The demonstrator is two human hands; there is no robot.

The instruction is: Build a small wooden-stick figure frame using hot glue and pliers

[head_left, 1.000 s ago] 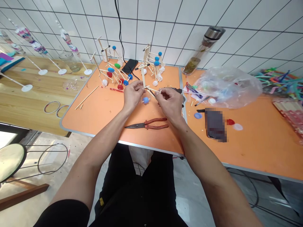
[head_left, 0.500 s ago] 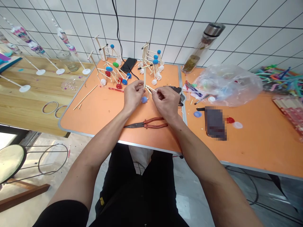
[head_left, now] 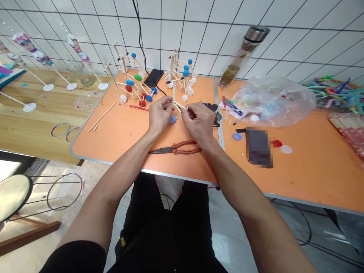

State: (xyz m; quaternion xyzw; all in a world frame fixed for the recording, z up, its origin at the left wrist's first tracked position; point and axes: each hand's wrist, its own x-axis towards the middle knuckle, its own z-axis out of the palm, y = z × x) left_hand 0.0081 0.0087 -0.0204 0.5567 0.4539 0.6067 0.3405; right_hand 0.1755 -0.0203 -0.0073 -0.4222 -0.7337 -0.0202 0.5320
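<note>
Between my hands is a small frame of thin wooden sticks [head_left: 174,91], with a blue bottle cap [head_left: 172,120] at its lower end. My left hand [head_left: 160,113] pinches the frame from the left, fingers closed at the upright sticks. From the right, my right hand [head_left: 199,120] is closed on the end of a slanting stick of the same frame. The exact joint under the fingertips is hidden. Below my hands lie red-handled long-nose pliers [head_left: 176,148]. Behind them stand finished-looking stick models with coloured caps [head_left: 138,77] and another such model [head_left: 182,72].
A phone [head_left: 153,78] with a black cable lies near the tiled wall. On the right are a tall glass bottle [head_left: 237,60], a clear plastic bag [head_left: 273,102] and a blurred dark object [head_left: 258,148]. Loose sticks [head_left: 101,116] lie at left; a stool [head_left: 14,197] stands below.
Almost nothing differs. Both hands keep their grip on the stick frame, and the whole view has shifted very slightly.
</note>
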